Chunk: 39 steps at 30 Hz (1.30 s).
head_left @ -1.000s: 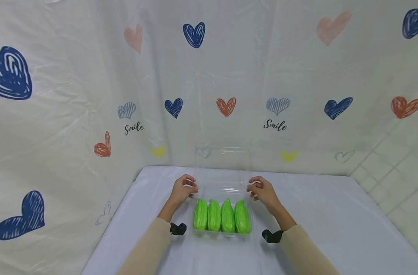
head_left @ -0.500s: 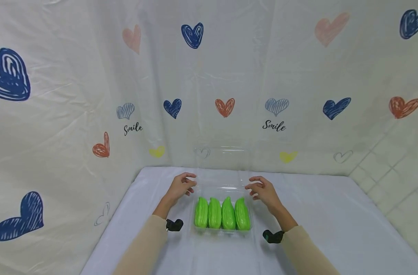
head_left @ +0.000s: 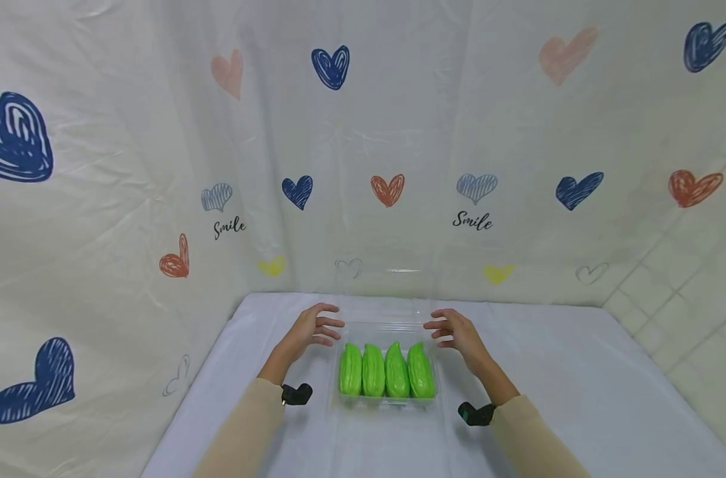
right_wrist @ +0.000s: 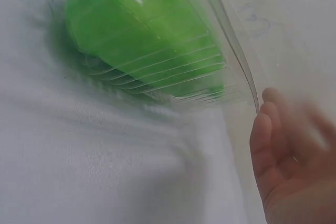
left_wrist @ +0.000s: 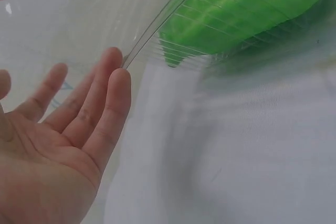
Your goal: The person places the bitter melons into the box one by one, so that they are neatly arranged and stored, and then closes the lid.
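Several bright green, ridged, elongated vegetable-like pieces lie side by side in a clear plastic clamshell box. Its transparent lid stands raised at the back. My left hand is at the box's back left corner; in the left wrist view, straight fingertips touch the clear rim, thumb apart. At the back right corner is my right hand, its fingers loosely bent. The right wrist view has these fingertips against the rim, with no grip visible. The thumb there is blurred.
A white cloth covers the table. Behind it hangs a pale curtain printed with hearts and "Smile". Small black devices, the left one and the right one, sit at the wrists.
My left hand's fingers have straightened and spread, and its wrist has shifted left. The right hand's fingers have loosened slightly. The lid stays raised and the green pieces remain in the box.
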Each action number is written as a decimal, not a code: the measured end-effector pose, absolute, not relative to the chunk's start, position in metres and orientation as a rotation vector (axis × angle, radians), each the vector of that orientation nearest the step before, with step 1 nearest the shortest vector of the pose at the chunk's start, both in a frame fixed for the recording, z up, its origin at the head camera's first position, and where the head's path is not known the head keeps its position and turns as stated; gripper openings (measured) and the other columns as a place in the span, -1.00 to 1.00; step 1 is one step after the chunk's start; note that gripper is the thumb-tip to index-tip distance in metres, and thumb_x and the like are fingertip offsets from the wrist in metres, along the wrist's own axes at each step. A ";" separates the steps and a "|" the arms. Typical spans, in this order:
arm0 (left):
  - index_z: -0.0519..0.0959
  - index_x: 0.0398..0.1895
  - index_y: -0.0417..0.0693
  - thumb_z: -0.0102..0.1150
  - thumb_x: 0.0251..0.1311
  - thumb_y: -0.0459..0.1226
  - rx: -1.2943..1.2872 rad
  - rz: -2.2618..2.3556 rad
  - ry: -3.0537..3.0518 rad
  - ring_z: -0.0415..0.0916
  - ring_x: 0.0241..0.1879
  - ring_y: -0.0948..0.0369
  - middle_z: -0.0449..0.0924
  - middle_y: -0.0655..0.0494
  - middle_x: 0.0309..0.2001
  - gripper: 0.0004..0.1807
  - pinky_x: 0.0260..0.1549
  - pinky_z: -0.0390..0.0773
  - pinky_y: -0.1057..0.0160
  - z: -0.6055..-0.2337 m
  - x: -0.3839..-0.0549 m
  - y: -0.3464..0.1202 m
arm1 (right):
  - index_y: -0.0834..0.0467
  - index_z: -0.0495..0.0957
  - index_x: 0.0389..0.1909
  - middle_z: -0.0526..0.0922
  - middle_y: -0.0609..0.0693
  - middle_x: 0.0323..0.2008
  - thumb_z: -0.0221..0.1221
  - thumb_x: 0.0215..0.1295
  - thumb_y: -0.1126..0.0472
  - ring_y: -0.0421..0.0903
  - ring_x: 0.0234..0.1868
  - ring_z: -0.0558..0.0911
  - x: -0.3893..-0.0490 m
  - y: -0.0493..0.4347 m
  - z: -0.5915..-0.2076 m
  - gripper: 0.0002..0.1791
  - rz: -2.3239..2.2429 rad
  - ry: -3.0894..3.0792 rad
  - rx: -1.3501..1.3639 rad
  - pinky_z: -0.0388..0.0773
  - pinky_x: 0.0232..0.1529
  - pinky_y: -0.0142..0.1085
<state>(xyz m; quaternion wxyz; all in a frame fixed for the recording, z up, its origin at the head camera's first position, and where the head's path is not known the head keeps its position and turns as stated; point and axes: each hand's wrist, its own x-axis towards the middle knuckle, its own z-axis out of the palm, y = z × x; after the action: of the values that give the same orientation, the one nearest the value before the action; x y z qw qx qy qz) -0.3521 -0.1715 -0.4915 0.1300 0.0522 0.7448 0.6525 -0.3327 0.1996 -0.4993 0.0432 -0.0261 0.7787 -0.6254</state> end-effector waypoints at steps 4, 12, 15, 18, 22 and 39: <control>0.46 0.33 -0.07 -0.38 0.52 0.31 0.121 1.902 2.141 0.74 -0.13 0.03 0.68 -0.17 0.15 -0.23 -0.20 0.73 0.14 -0.489 -0.350 -0.174 | 0.23 0.41 0.28 0.66 0.29 0.17 -0.35 0.64 -0.27 0.20 0.03 0.65 -0.334 0.199 -0.499 -0.29 -1.909 2.384 -0.110 0.68 -0.02 -0.16; 0.41 0.34 -0.15 -0.36 0.36 0.48 0.176 1.887 2.101 0.71 0.02 -0.05 0.57 -0.30 0.27 -0.03 -0.12 0.72 0.11 -0.487 -0.346 -0.176 | 0.30 0.36 0.34 0.64 0.30 0.20 -0.42 0.53 -0.45 0.28 0.15 0.61 -0.330 0.201 -0.495 -0.06 -1.862 2.390 -0.123 0.68 0.08 -0.14; 0.43 0.30 -0.15 -0.34 0.29 0.52 0.180 1.888 2.095 0.70 0.04 -0.06 0.56 -0.31 0.27 0.01 -0.12 0.72 0.10 -0.484 -0.343 -0.176 | 0.30 0.36 0.31 0.62 0.32 0.22 -0.44 0.52 -0.46 0.27 0.17 0.60 -0.328 0.200 -0.491 -0.06 -1.853 2.372 -0.117 0.67 0.11 -0.10; 0.40 0.30 -0.19 -0.33 0.29 0.52 0.188 1.872 2.097 0.70 0.03 -0.03 0.57 -0.29 0.27 0.02 -0.10 0.71 0.08 -0.482 -0.342 -0.176 | 0.31 0.31 0.31 0.59 0.34 0.25 -0.46 0.49 -0.49 0.24 0.19 0.59 -0.325 0.200 -0.485 -0.03 -1.858 2.326 -0.104 0.65 0.12 -0.09; 0.37 0.31 -0.21 -0.26 0.39 0.42 0.195 1.836 2.098 0.70 0.02 0.04 0.55 -0.28 0.29 -0.08 -0.08 0.71 0.08 -0.482 -0.343 -0.176 | 0.30 0.24 0.34 0.50 0.36 0.33 -0.44 0.50 -0.48 0.25 0.29 0.50 -0.320 0.199 -0.479 -0.05 -1.863 2.255 -0.102 0.60 0.20 -0.03; 0.36 0.39 -0.12 0.06 0.46 0.06 0.287 1.802 2.139 0.68 0.02 0.09 0.52 -0.28 0.29 -0.39 -0.12 0.66 0.16 -0.487 -0.325 -0.187 | 0.29 0.15 0.45 0.33 0.27 0.43 -0.16 0.63 -0.16 0.10 0.28 0.42 -0.298 0.214 -0.484 -0.32 -1.910 2.136 -0.195 0.48 0.23 -0.28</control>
<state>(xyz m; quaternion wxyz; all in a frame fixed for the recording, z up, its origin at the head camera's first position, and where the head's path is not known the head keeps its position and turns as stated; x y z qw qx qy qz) -0.3252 -0.1869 -0.4865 0.1642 0.1006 0.7506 0.6321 -0.2980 0.2137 -0.4841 0.1344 -0.0672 0.7369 -0.6591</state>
